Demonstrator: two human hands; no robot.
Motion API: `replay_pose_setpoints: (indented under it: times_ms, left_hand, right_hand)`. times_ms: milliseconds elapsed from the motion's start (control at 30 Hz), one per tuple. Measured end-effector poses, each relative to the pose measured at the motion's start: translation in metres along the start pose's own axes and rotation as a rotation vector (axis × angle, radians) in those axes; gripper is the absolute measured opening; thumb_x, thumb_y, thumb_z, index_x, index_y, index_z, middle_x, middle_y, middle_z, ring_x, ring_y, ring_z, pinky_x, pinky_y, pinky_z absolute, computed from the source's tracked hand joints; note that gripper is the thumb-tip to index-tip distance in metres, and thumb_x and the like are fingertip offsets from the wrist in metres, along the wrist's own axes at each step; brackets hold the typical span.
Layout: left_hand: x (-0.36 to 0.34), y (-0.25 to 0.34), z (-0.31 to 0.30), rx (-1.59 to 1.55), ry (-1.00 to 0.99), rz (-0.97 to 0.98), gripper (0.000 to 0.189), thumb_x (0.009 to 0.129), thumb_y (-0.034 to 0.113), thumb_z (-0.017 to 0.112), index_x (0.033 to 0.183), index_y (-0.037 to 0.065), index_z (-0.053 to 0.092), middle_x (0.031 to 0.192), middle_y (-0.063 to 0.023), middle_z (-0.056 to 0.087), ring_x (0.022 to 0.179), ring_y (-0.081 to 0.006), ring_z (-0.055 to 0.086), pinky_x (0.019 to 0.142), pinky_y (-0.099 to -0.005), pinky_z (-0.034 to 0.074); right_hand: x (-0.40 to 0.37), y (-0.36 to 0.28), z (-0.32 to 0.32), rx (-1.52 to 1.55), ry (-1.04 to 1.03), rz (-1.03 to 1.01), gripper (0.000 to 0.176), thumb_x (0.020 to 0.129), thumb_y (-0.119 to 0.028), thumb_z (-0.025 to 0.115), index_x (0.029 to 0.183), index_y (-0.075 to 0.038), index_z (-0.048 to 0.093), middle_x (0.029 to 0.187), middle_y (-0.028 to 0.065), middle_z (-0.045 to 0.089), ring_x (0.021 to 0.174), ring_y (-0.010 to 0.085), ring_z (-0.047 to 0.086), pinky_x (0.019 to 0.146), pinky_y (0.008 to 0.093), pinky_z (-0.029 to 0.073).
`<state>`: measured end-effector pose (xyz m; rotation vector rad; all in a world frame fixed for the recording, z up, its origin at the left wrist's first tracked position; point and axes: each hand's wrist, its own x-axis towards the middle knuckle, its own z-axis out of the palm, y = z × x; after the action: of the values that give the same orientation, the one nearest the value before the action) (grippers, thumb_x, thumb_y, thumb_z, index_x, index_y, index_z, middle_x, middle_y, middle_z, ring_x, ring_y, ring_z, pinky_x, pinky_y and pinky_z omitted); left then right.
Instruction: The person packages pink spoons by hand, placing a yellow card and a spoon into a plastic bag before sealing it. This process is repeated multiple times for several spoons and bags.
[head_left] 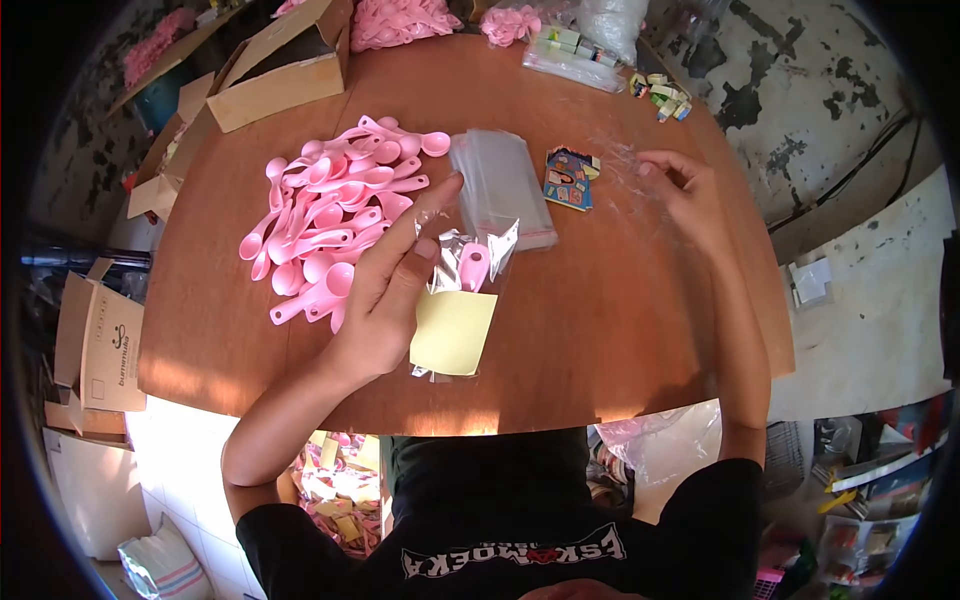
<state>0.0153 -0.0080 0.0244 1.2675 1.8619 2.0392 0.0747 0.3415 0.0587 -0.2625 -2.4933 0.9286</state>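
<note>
My left hand (385, 300) grips a clear plastic bag (505, 240) by its left side, thumb in front and index finger stretched upward. Inside the bag are a pink plastic measuring spoon (474, 266), only its holed handle showing, and a pale yellow card (453, 333) that covers the rest. My right hand (690, 195) is at the right of the table, thumb and index tips drawn together beside thin clear plastic scraps (622, 160). Whatever is between those fingertips is too fine to make out. A stack of flat clear bags (503, 190) lies beyond my left hand.
A heap of pink measuring spoons (330, 205) covers the table's left side. Small printed blue packets (568, 180) lie right of the bag stack. Along the back are an open cardboard box (280, 85), a bag of pink spoons (405, 20) and small boxes (660, 95).
</note>
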Motion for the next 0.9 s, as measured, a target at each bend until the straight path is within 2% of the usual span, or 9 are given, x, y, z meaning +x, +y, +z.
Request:
replay_pose_setpoints:
  times_ms: [167, 300, 433, 500, 600, 667, 767, 833, 900]
  left_hand:
    - [-0.002, 0.001, 0.0, 0.045, -0.021, 0.023, 0.049, 0.103, 0.018, 0.036, 0.147, -0.001, 0.03, 0.135, -0.0122, 0.05, 0.113, -0.0133, 0.052, 0.095, -0.0271, 0.04]
    - [-0.005, 0.006, 0.001, -0.091, -0.101, -0.078, 0.055, 0.103, 0.022, 0.038, 0.151, 0.001, 0.02, 0.15, -0.0165, 0.033, 0.124, -0.0202, 0.049, 0.104, -0.0322, 0.037]
    - [-0.003, -0.003, 0.002, -0.205, -0.134, 0.069, 0.08, 0.099, 0.035, 0.048, 0.152, 0.004, -0.003, 0.152, -0.0239, 0.023, 0.137, -0.0331, 0.034, 0.111, -0.0424, 0.027]
    - [0.002, -0.01, -0.002, -0.1, -0.047, 0.241, 0.096, 0.094, 0.039, 0.057, 0.151, 0.007, -0.012, 0.15, -0.0285, 0.022, 0.142, -0.0394, 0.022, 0.114, -0.051, 0.018]
    - [0.004, -0.01, -0.004, 0.054, 0.097, 0.244, 0.097, 0.092, 0.053, 0.053, 0.152, 0.01, -0.01, 0.147, -0.0275, 0.028, 0.138, -0.038, 0.03, 0.112, -0.0515, 0.021]
    - [0.003, -0.009, -0.003, 0.028, 0.107, 0.237, 0.094, 0.092, 0.045, 0.057, 0.153, 0.009, -0.004, 0.147, -0.0257, 0.029, 0.138, -0.0373, 0.03, 0.113, -0.0502, 0.022]
    - [0.001, -0.013, -0.001, 0.052, 0.007, 0.161, 0.085, 0.085, 0.013, 0.071, 0.15, 0.002, 0.018, 0.148, -0.0212, 0.032, 0.137, -0.0317, 0.036, 0.114, -0.0425, 0.025]
    - [-0.002, -0.018, 0.003, 0.046, -0.013, 0.108, 0.087, 0.083, 0.013, 0.074, 0.149, 0.002, 0.019, 0.146, -0.0202, 0.034, 0.135, -0.0308, 0.038, 0.113, -0.0425, 0.028]
    - [-0.002, -0.014, 0.006, 0.035, -0.062, 0.067, 0.086, 0.08, 0.01, 0.078, 0.147, 0.001, 0.025, 0.135, -0.0176, 0.05, 0.124, -0.025, 0.05, 0.107, -0.0397, 0.038]
  right_hand:
    - [-0.046, -0.098, 0.048, 0.389, -0.415, -0.274, 0.023, 0.088, -0.02, 0.071, 0.1, -0.001, 0.071, 0.088, 0.0022, 0.068, 0.077, 0.0059, 0.059, 0.067, 0.0221, 0.045]
    - [-0.058, -0.134, 0.072, 0.512, -0.466, -0.169, 0.018, 0.087, -0.014, 0.071, 0.097, 0.0, 0.07, 0.088, 0.0034, 0.068, 0.077, 0.007, 0.059, 0.067, 0.0229, 0.046]
    - [-0.051, -0.166, 0.05, 0.659, -0.199, -0.261, 0.016, 0.086, -0.011, 0.07, 0.095, 0.002, 0.068, 0.085, 0.005, 0.068, 0.075, 0.01, 0.06, 0.068, 0.0237, 0.047]
    - [-0.036, -0.17, 0.015, 0.247, 0.006, -0.706, 0.011, 0.092, -0.006, 0.063, 0.097, 0.003, 0.065, 0.092, 0.0049, 0.065, 0.085, 0.0082, 0.06, 0.075, 0.0231, 0.048]
    - [-0.027, -0.157, 0.019, 0.282, 0.24, -0.772, 0.01, 0.091, -0.005, 0.064, 0.095, 0.003, 0.066, 0.092, 0.0064, 0.065, 0.085, 0.0095, 0.061, 0.075, 0.0234, 0.048]
    - [-0.021, -0.147, 0.037, 0.243, 0.129, -0.667, 0.01, 0.088, -0.005, 0.066, 0.092, 0.003, 0.067, 0.085, 0.0061, 0.066, 0.076, 0.0094, 0.06, 0.069, 0.0233, 0.047]
    - [-0.022, -0.136, 0.05, 0.287, 0.042, -0.502, 0.01, 0.085, -0.005, 0.069, 0.089, 0.004, 0.069, 0.076, 0.0052, 0.066, 0.068, 0.0084, 0.06, 0.062, 0.023, 0.047]
    - [-0.029, -0.137, 0.052, 0.369, 0.058, -0.435, 0.01, 0.085, -0.005, 0.068, 0.088, 0.004, 0.069, 0.074, 0.0046, 0.066, 0.069, 0.0077, 0.06, 0.062, 0.0228, 0.047]
    - [-0.037, -0.142, 0.055, 0.561, -0.192, -0.144, 0.011, 0.086, -0.006, 0.068, 0.089, 0.005, 0.069, 0.076, 0.0032, 0.067, 0.072, 0.0059, 0.06, 0.063, 0.022, 0.047]
